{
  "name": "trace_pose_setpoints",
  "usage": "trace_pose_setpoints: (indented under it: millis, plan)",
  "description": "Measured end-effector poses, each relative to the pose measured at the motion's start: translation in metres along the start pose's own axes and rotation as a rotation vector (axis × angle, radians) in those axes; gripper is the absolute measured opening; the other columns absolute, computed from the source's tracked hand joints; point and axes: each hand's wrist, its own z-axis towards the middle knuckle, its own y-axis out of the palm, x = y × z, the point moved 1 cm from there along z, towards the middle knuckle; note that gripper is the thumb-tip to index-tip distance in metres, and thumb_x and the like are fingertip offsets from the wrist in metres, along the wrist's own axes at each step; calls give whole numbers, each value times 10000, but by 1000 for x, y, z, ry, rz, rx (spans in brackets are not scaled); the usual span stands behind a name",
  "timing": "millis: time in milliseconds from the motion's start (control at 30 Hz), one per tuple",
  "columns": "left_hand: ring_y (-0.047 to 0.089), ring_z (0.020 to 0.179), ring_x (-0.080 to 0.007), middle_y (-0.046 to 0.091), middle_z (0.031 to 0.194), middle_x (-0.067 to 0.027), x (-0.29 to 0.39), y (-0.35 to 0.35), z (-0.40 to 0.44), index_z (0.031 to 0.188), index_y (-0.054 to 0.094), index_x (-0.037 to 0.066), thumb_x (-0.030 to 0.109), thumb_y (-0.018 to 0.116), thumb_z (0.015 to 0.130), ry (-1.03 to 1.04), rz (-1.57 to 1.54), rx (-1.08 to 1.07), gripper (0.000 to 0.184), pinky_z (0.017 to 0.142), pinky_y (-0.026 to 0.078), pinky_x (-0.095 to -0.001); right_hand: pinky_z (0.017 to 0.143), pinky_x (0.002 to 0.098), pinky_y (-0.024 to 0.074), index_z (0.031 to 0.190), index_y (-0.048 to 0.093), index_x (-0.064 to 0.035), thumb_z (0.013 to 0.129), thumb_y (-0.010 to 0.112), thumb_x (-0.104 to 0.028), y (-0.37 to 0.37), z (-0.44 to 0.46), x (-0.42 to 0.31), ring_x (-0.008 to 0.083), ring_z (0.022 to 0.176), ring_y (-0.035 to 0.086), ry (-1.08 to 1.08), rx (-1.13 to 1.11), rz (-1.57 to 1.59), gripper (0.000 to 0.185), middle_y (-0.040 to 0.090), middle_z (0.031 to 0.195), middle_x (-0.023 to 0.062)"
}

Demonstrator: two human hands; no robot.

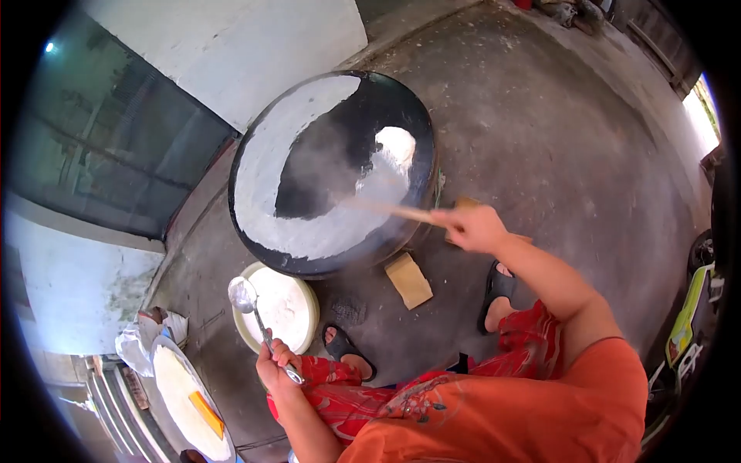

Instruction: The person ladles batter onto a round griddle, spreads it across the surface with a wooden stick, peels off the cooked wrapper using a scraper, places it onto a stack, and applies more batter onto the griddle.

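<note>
My right hand (472, 228) is closed round the handle of a wooden batter spreader (401, 211), whose far end is blurred over the griddle. Thin white batter (258, 193) coats the left and near parts of the large round black griddle (417, 108). A thicker blob of batter (396, 144) lies on its right side, and steam rises from the middle. My left hand (278, 363) grips a metal ladle (264, 330), its bowl raised above a tub (314, 309) of white batter.
At lower left, a round tray (166, 363) bears a white sheet and an orange-yellow scraper (207, 414). A brown block (408, 281) lies on the concrete floor beside the griddle. My sandalled feet are near it. A white wall (231, 46) stands behind the griddle.
</note>
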Motion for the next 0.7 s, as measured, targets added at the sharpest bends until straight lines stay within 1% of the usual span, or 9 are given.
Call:
trace_pose_setpoints:
  millis: [133, 233, 267, 333, 367, 433, 567, 633, 700]
  plan:
    - [359, 453, -78, 413, 640, -28, -5, 5, 3, 1047, 507, 30, 168, 364, 900, 65, 68, -11, 247, 345, 291, -184, 438, 343, 421, 1184, 483, -300, 692, 549, -139, -29, -3, 81, 228, 527, 525, -52, 41, -362, 522, 468, 601, 40]
    - [347, 453, -77, 400, 632, -27, -10, 10, 6, 1043, 490, -17, 194, 311, 920, 88, 60, 20, 303, 354, 284, -186, 457, 353, 430, 1165, 501, -291, 688, 556, -134, -25, 57, 104, 234, 533, 529, -56, 197, -440, 506, 494, 617, 47]
    - [347, 453, -77, 400, 632, -27, -11, 13, 8, 1043, 490, -17, 194, 311, 920, 92, 62, 20, 303, 354, 284, -186, 457, 353, 430, 1165, 501, -291, 688, 556, -134, -16, 74, 94, 234, 533, 529, -56, 199, -436, 506, 494, 617, 47]
    - [341, 444, -77, 399, 626, -25, -10, 12, 13, 1041, 490, -20, 202, 306, 921, 56, 14, 40, 313, 355, 288, -187, 473, 350, 441, 1151, 510, -312, 678, 563, -131, -1, 98, 82, 225, 547, 542, 236, 132, -263, 510, 507, 605, 42]
    - [338, 437, -78, 400, 622, -24, -6, 9, 17, 1038, 492, -21, 213, 304, 921, 51, 7, 52, 322, 355, 293, -190, 473, 350, 441, 1151, 510, -312, 678, 563, -131, -2, 92, 80, 225, 547, 542, 238, 133, -265, 510, 507, 605, 42]
    - [350, 446, -82, 402, 626, -28, -5, 9, 19, 1038, 492, 4, 192, 323, 913, 53, 12, 64, 283, 350, 290, -192, 499, 356, 454, 1148, 514, -329, 690, 553, -139, -10, 70, 73, 227, 583, 564, -116, -4, -21, 497, 546, 626, 49]
    - [365, 453, -89, 420, 650, -42, -11, 15, 19, 1049, 489, 26, 179, 339, 905, 109, 52, 88, 258, 343, 287, -196, 536, 360, 463, 1136, 529, -324, 710, 538, -138, -39, 80, 124, 237, 615, 573, -24, -87, -239, 465, 586, 691, 62]
    - [367, 455, -91, 436, 661, -48, -10, 15, 22, 1071, 487, 25, 195, 335, 910, 119, 55, 98, 279, 342, 287, -199, 550, 342, 470, 1104, 559, -321, 706, 528, -125, -36, 120, 132, 231, 625, 575, 68, 23, -433, 444, 595, 704, 62]
    - [368, 456, -92, 439, 663, -50, -9, 14, 26, 1081, 485, 27, 201, 332, 911, 100, 37, 80, 287, 343, 290, -202, 544, 330, 470, 1088, 570, -323, 700, 534, -121, -8, 149, 121, 224, 615, 571, 140, 108, -324, 439, 581, 678, 55]
